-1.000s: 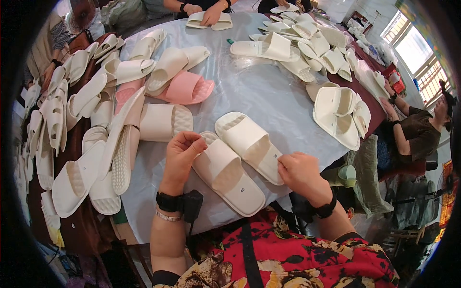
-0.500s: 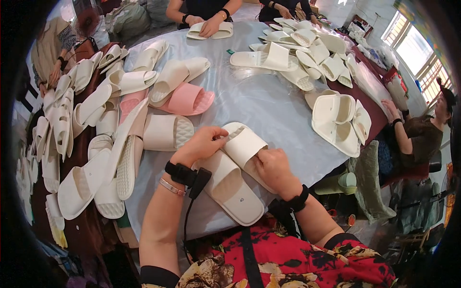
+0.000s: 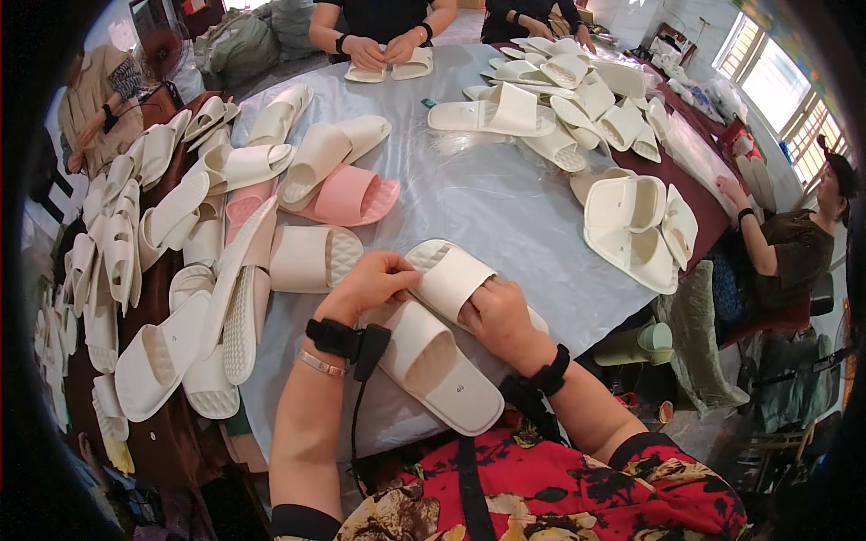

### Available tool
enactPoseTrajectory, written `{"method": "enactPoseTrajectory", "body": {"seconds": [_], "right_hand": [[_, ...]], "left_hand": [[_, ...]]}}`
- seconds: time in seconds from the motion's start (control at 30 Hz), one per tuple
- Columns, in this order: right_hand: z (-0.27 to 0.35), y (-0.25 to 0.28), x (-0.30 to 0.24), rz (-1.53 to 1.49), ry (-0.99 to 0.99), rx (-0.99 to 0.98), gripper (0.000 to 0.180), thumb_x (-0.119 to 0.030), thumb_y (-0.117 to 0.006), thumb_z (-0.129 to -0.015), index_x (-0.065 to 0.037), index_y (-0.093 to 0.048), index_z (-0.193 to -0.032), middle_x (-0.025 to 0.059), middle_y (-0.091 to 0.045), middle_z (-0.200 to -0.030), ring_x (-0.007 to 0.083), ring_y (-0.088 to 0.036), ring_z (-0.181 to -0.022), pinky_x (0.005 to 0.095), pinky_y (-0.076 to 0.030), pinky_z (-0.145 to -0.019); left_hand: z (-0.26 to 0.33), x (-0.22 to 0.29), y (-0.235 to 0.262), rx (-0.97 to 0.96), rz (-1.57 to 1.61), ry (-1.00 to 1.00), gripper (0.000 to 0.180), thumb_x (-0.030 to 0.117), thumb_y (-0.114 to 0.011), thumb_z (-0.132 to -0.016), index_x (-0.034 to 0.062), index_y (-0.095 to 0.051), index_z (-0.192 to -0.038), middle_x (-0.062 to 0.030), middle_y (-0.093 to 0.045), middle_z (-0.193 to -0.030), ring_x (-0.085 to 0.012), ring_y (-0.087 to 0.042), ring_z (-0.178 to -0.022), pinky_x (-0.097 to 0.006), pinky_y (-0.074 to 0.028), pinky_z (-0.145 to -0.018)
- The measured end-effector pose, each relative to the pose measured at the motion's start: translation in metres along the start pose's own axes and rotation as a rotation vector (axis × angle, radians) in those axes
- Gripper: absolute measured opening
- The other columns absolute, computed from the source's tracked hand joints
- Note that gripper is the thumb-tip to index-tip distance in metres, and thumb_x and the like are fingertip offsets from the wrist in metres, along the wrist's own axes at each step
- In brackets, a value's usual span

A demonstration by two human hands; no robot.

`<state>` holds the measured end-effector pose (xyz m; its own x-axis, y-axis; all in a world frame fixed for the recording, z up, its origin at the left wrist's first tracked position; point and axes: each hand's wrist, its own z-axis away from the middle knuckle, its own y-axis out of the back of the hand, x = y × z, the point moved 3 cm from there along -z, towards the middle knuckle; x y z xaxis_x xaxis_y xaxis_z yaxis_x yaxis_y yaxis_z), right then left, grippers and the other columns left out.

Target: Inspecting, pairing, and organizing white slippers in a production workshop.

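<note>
Two cream-white slippers lie side by side in front of me, toes pointing away. My left hand (image 3: 377, 279) is closed, its thumb and fingertips pinching at the strap edge of the right-hand slipper (image 3: 458, 281). My right hand (image 3: 502, 316) grips that same slipper's strap, with fingertips hidden inside the foot opening. Closer to me, the left-hand slipper (image 3: 442, 361) rests sole down, its heel toward my body and its toe partly hidden under my left hand. A pink slipper (image 3: 359, 194) and another cream slipper (image 3: 311, 259) lie beyond my left hand.
Many cream slippers (image 3: 153, 361) crowd the left side. Another pile (image 3: 577, 99) covers the far right, and a few stand nearer on the right (image 3: 631, 225). Plastic sheeting (image 3: 451, 180) covers the table. Co-workers sit around it; one handles slippers (image 3: 410, 65) opposite.
The slipper between my hands has shifted slightly left, and both hands moved with it. The nearer slipper has slid a little toward me. Opposite, the co-worker's slippers now lie apart.
</note>
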<state>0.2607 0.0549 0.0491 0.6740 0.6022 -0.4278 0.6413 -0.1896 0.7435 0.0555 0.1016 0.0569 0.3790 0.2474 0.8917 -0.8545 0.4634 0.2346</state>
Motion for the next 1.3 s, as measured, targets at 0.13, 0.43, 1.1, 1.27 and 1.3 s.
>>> {"method": "enactPoseTrajectory", "body": {"seconds": [0.13, 0.43, 1.1, 1.27, 1.3], "right_hand": [[-0.004, 0.013, 0.001, -0.089, 0.067, -0.02, 0.01, -0.013, -0.065, -0.075, -0.004, -0.061, -0.072, 0.0136, -0.062, -0.075, 0.033, -0.059, -0.075, 0.0456, -0.047, -0.064], [-0.042, 0.044, -0.045, -0.127, 0.129, -0.016, 0.012, -0.007, -0.063, -0.078, -0.002, -0.061, -0.089, 0.0152, -0.061, -0.084, 0.0339, -0.058, -0.078, 0.0428, -0.049, -0.07], [-0.048, -0.003, -0.051, -0.326, 0.217, -0.043, 0.016, 0.001, -0.063, -0.079, 0.0, -0.064, -0.094, 0.0132, -0.059, -0.071, 0.0295, -0.059, -0.065, 0.0383, -0.047, -0.057], [-0.047, -0.004, -0.048, -0.351, 0.237, -0.04, 0.02, 0.002, -0.063, -0.08, 0.001, -0.063, -0.099, 0.0134, -0.06, -0.072, 0.0289, -0.059, -0.063, 0.037, -0.048, -0.056], [-0.046, -0.003, -0.048, -0.357, 0.227, -0.015, 0.019, 0.0, -0.063, -0.08, -0.001, -0.065, -0.098, 0.0126, -0.059, -0.069, 0.029, -0.058, -0.062, 0.0384, -0.047, -0.055]], "left_hand": [[0.022, -0.005, 0.01, 0.282, 0.101, -0.156, 0.016, 0.016, -0.064, -0.088, 0.0007, -0.064, -0.086, 0.0007, -0.059, -0.07, -0.007, -0.054, -0.061, -0.022, -0.044, -0.055], [0.06, 0.002, -0.011, 0.488, 0.137, -0.417, 0.011, 0.011, -0.066, -0.088, 0.0001, -0.064, -0.089, 0.0016, -0.059, -0.073, -0.0058, -0.053, -0.064, -0.022, -0.044, -0.059], [0.06, -0.017, -0.016, 0.548, 0.371, -0.47, 0.019, 0.004, -0.075, -0.079, 0.0045, -0.058, -0.086, 0.0029, -0.059, -0.077, -0.004, -0.053, -0.07, -0.018, -0.044, -0.063], [0.061, -0.015, -0.017, 0.551, 0.385, -0.462, 0.016, 0.003, -0.075, -0.078, 0.0047, -0.061, -0.083, 0.0036, -0.06, -0.076, -0.0034, -0.053, -0.068, -0.018, -0.043, -0.062], [0.061, -0.015, -0.017, 0.552, 0.383, -0.468, 0.014, 0.003, -0.075, -0.078, 0.0044, -0.062, -0.083, 0.0036, -0.061, -0.076, -0.0032, -0.053, -0.068, -0.018, -0.043, -0.062]]}}
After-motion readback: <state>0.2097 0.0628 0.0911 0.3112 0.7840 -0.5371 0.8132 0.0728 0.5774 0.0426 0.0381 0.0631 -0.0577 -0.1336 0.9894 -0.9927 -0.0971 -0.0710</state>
